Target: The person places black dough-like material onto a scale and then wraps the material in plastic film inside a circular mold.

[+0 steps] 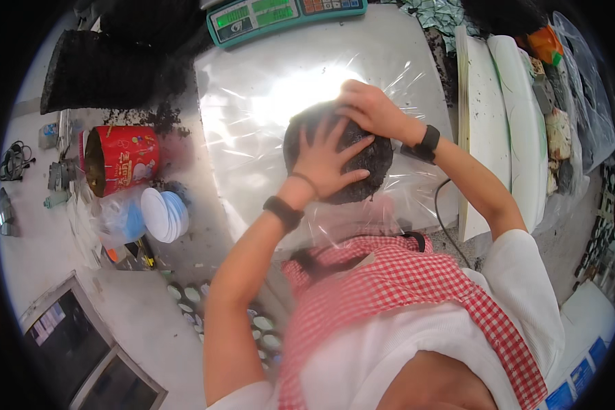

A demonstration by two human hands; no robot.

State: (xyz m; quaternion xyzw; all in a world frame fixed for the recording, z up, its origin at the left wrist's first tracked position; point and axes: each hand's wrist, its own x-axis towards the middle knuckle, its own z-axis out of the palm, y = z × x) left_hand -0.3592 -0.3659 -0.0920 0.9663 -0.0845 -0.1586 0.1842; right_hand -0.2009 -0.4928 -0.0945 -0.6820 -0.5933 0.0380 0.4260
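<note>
A dark, round, fibrous cake of loose-looking material (374, 177) lies on clear plastic film (241, 148) over a pale board. My left hand (322, 159) rests flat on top of the cake with its fingers spread. At the far right rim of the cake is my right hand (371, 110), its fingers curled. Glare and the hand itself hide whether those fingers pinch the film or the cake's edge. Both wrists wear black bands. The near end of the film hangs towards my red checked apron (389, 282).
A teal digital scale (287, 20) stands beyond the board. To the left are a red tin (128, 159), stacked white discs (161, 215) and a large dark mass (107, 72) with crumbs. White sheets (512, 133) lie right, and a black cable (441, 215) runs nearby.
</note>
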